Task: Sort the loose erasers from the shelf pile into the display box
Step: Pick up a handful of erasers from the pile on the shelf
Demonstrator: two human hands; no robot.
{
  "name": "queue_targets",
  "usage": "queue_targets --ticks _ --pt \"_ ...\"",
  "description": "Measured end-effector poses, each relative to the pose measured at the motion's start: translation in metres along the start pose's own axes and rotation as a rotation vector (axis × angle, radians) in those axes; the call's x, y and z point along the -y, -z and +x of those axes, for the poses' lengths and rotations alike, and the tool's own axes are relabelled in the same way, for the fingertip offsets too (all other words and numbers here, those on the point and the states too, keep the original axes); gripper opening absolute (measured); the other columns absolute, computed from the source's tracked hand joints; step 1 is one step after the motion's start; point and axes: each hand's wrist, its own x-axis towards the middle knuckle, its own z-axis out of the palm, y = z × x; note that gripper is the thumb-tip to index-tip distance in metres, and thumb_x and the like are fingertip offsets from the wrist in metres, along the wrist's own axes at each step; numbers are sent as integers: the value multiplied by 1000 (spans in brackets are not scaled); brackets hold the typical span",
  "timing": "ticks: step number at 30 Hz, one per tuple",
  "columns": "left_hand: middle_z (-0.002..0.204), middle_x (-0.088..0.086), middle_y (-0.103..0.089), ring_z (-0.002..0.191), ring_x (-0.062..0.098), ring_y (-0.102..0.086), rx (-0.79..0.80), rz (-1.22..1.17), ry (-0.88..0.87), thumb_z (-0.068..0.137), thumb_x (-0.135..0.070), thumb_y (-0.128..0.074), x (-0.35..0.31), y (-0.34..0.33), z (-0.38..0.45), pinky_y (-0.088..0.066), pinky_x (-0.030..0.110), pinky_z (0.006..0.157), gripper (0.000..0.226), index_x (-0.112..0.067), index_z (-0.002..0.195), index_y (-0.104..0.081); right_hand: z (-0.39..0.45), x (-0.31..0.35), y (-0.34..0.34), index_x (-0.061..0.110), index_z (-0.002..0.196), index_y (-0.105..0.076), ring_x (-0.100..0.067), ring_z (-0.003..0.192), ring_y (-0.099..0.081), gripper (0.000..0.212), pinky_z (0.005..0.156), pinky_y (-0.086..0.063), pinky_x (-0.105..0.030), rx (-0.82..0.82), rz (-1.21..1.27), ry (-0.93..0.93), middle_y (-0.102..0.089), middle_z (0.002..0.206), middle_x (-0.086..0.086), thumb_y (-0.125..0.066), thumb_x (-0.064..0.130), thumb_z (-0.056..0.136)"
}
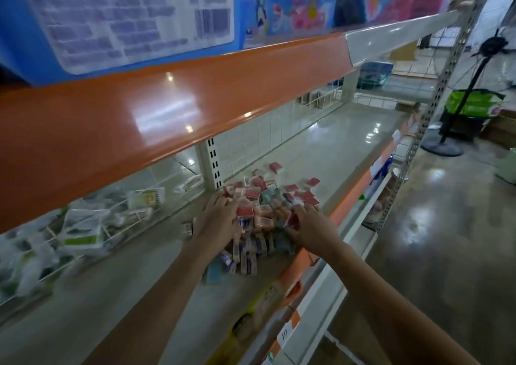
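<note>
A loose pile of small wrapped erasers, mostly red, pink and teal, lies on the grey shelf. Closer to me, several erasers stand in tight rows, seemingly in a low display box whose walls are blurred. My left hand reaches into the pile's left side and holds a red-topped eraser between thumb and fingers. On the pile's right side, my right hand pinches a dark red eraser. The whole frame is motion-blurred.
An orange-fronted shelf overhangs the pile closely. Wire dividers with bagged goods stand to the left. The shelf's front lip carries price labels. A standing fan and a green bag are in the aisle at right.
</note>
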Motion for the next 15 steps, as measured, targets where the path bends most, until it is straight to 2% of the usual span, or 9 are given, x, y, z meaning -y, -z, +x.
queue_targets --ticks 3,5,7,9,10,12,13,15 --pt "124 -2 -54 112 18 -49 -23 -50 26 88 -21 -57 -1 -4 4 -39 28 87 39 -27 126 -51 6 -8 2 18 132 -43 -20 116 -49 60 93 -45 -31 -1 125 63 -48 132 -4 -61 49 84" --pt "123 -4 -55 110 16 -50 -17 -68 38 89 -20 -57 -2 -3 7 -40 28 85 34 -27 121 -53 11 -12 6 15 135 -41 -20 119 -47 65 93 -44 -24 -7 241 116 -42 136 -3 -66 43 81" --pt "123 -6 -56 110 14 -50 -42 -70 41 90 -23 -56 -4 -2 7 -37 27 88 30 -28 120 -56 17 -14 9 13 130 -45 -15 109 -51 61 85 -43 -14 8 379 154 -42 126 -1 -70 36 79" --pt "124 -5 -57 108 14 -51 -64 -86 72 93 -25 -54 -8 2 5 -35 26 90 29 -26 121 -58 25 -15 14 13 124 -49 -10 99 -52 54 85 -46 -16 36 486 178 -41 113 5 -70 36 79" --pt "121 -3 -58 103 14 -53 -80 -109 101 93 -25 -54 -10 5 3 -37 24 86 28 -24 121 -59 29 -15 17 14 122 -51 -8 96 -52 50 84 -47 -16 47 516 192 -41 109 8 -68 38 80" --pt "106 -2 -62 78 9 -56 -112 -229 189 93 -25 -56 -17 12 -3 -39 15 65 27 -24 119 -61 36 -14 24 17 119 -54 -6 94 -54 42 77 -45 -12 88 575 223 -45 106 10 -63 40 84" --pt "96 -3 -64 66 7 -56 -118 -316 232 92 -25 -57 -21 15 -6 -40 16 56 26 -25 118 -62 39 -14 27 20 117 -56 -3 90 -56 35 72 -44 -9 121 620 242 -50 104 10 -61 38 87" --pt "82 -10 -64 55 1 -57 -123 -482 282 92 -24 -58 -29 19 -13 -44 18 50 24 -29 115 -62 42 -13 31 27 103 -59 4 81 -59 14 62 -44 -6 194 749 280 -59 95 12 -56 34 91"
